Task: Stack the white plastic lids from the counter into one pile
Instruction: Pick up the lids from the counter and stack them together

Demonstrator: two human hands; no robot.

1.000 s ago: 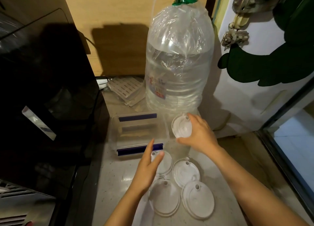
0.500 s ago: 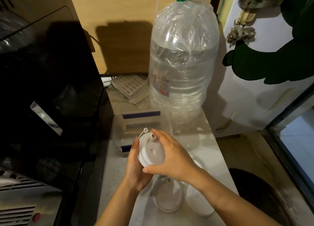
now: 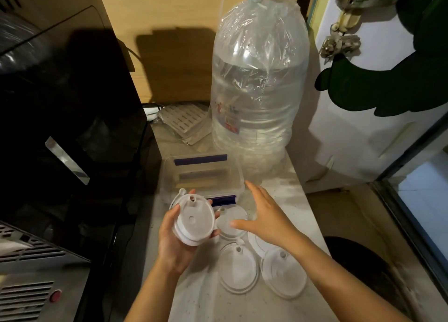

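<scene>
Pile in hand: a small stack of white lids (image 3: 194,221) was held in the left hand (image 3: 175,239), cupped from below with the fingers wrapped around its rim; at least two lids seemed to be nested, the exact count could not be told.
Left hand state: closed around the stack, held above the desk (image 3: 298,207) and tilted a little toward the camera.
Right hand state: the right hand (image 3: 265,216) was spread wide and empty, palm down, hovering over the loose lids.
Loose lids: one far lid (image 3: 230,221) lay just beside the held stack; a near-left lid (image 3: 238,269) and a near-right lid (image 3: 283,274) lay flat closer to the person; a fourth lid (image 3: 257,243) was partly hidden under the right wrist.
Surroundings: a clear container (image 3: 202,173) with blue clips stood behind the lids, and a large water bottle (image 3: 259,91) behind that.
Step judged: the next loose lid was to be picked up, most likely the far lid, since it lay under the open fingers.
How done well: the lid would best be pinched by its rim, kept flat, and its spout hole turned to match the stack so it seats fully.
Risk: thin, light lids could be nudged into neighbours or slid off the desk edge on the right.
Stack care: the stack should be levelled before each lid is added.
</scene>
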